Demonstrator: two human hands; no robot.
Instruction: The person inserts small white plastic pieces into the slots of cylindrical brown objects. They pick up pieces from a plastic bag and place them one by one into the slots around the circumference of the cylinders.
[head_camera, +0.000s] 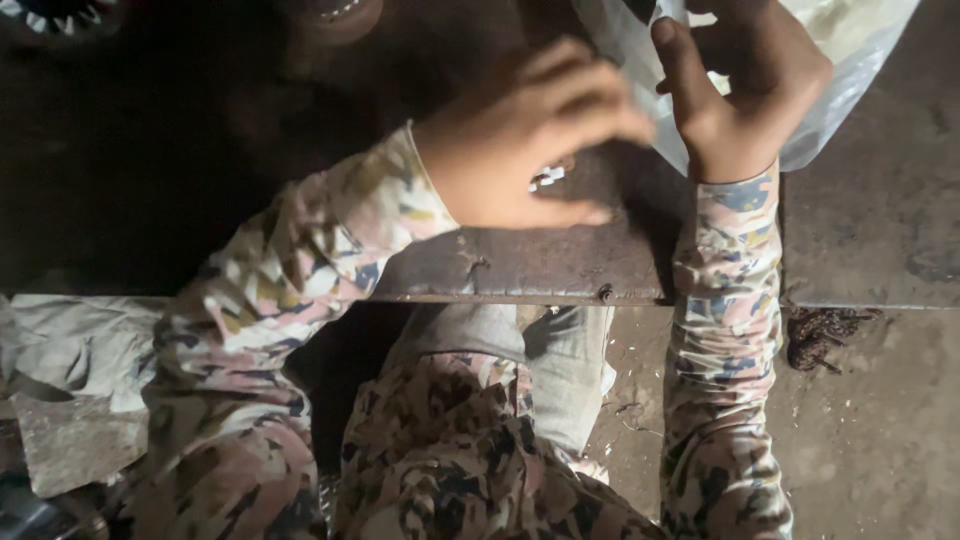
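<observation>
My left hand (525, 135) hovers low over a rusty metal worktop (520, 260), fingers curled around a small shiny metal part (548, 177) that shows only as a glint under the palm. My right hand (745, 85) is at the top right, fingers closed on the edge of a clear plastic bag (850, 60) lying on the worktop. Both arms wear patterned camouflage sleeves. What is inside the bag is hidden.
The worktop's front edge (500, 298) runs across the middle, with a bolt head (604, 293) on it. Below are my knees, a dirt floor and a dark clump of debris (815, 335). Crumpled grey sheeting (70, 380) lies lower left. The upper left is dark.
</observation>
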